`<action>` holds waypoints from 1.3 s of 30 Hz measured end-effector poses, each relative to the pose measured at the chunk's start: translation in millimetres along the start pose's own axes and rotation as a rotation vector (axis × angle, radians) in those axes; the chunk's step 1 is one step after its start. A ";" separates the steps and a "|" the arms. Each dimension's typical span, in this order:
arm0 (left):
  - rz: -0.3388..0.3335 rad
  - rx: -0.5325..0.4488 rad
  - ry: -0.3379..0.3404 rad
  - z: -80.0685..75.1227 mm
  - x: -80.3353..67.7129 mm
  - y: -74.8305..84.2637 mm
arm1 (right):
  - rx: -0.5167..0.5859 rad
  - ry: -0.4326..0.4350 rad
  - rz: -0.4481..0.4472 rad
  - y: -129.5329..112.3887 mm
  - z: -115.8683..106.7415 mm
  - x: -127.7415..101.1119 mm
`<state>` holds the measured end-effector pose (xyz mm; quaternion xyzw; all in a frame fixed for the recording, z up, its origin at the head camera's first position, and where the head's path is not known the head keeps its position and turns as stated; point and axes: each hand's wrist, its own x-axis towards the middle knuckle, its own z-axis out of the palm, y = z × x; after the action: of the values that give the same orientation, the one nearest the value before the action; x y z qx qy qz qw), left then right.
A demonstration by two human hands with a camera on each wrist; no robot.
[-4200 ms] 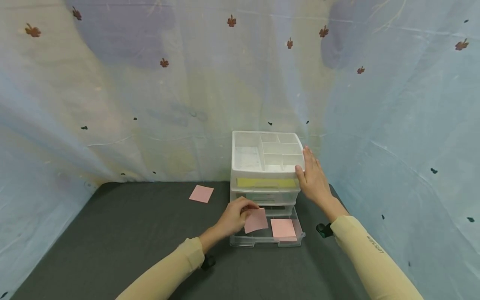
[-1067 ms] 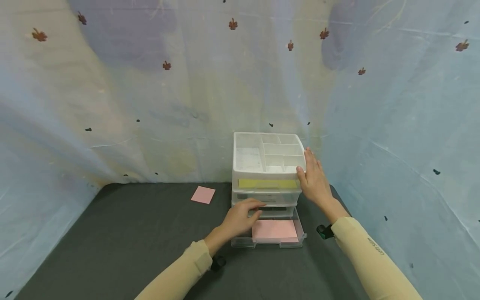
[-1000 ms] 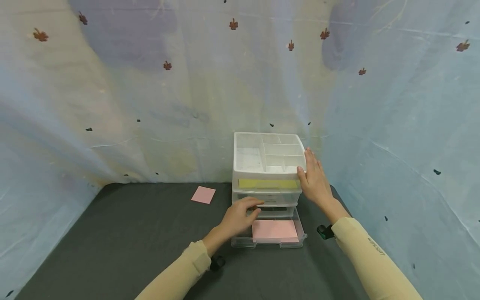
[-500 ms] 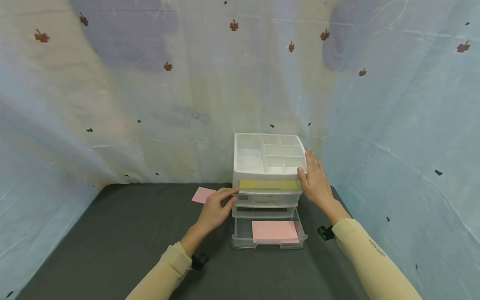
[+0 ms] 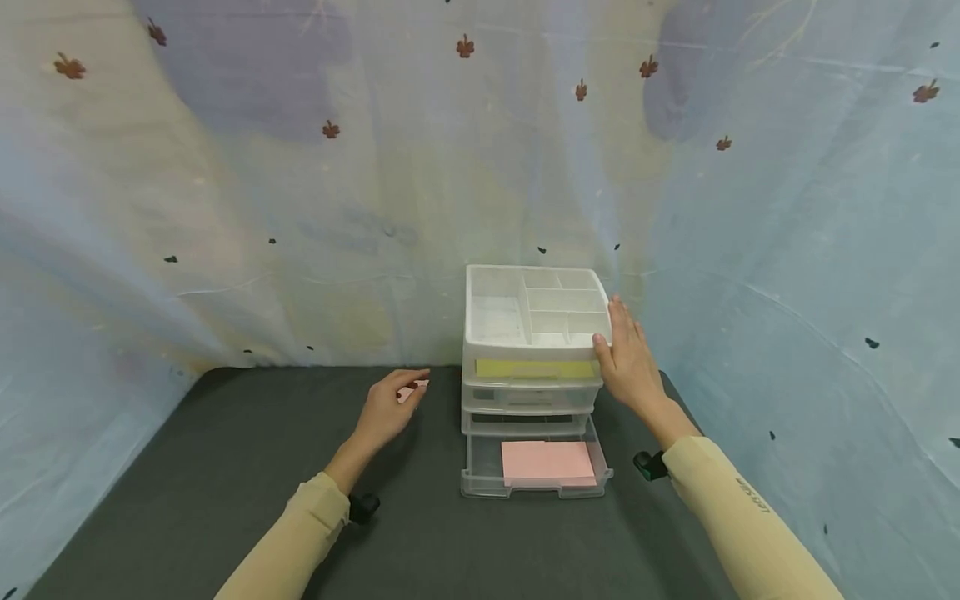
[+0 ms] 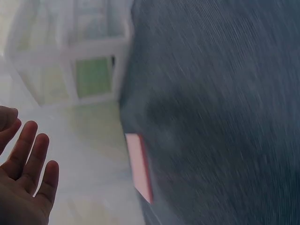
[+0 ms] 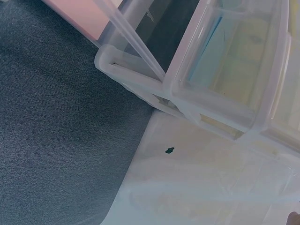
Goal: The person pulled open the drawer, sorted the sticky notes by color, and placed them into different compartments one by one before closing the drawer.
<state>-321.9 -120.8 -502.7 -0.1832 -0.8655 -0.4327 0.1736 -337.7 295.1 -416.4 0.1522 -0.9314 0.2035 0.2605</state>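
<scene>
Left arm reaches forward over the dark table (image 5: 225,467), forearm angled up and to the right, sleeve down to the wrist. Left hand (image 5: 386,406) hovers above the table, just over a loose pink note (image 6: 140,166) that lies flat left of the drawer unit (image 5: 534,367). Fingers are spread and loosely extended, palm empty; it holds nothing. In the head view the note is mostly hidden behind the fingers, with only a sliver showing; contact with it cannot be told.

Right arm is extended along the right side of the unit. Right hand (image 5: 628,362) lies flat against the unit's right wall, fingers straight, thumb at the front corner near the top tray (image 5: 534,304). It presses on the unit and grips nothing.

Bottom drawer (image 5: 536,485) is pulled out; pink notes (image 5: 547,462) lie flat in it. A yellow pad (image 5: 534,367) shows through the top drawer's front.
</scene>
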 end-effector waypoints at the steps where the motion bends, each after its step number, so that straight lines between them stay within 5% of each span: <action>1: -0.019 0.005 -0.008 -1.7 1.2 -5.1 | -0.002 0.003 -0.001 0.1 0.3 0.2; 15: -0.135 0.132 -0.103 -16.0 20.8 -69.0 | 0.008 0.010 -0.017 -2.4 -0.9 2.9; 26: -0.202 0.192 -0.249 -15.8 34.8 -87.4 | 0.006 0.010 -0.024 -2.9 -1.1 0.7; 39: -0.189 0.257 -0.453 -10.9 49.2 -93.4 | -0.001 0.004 -0.001 -2.2 -1.5 0.0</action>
<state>-407.0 -173.7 -538.1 -0.1701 -0.9433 -0.2818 -0.0441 -336.2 293.9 -414.5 0.1520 -0.9310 0.2032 0.2625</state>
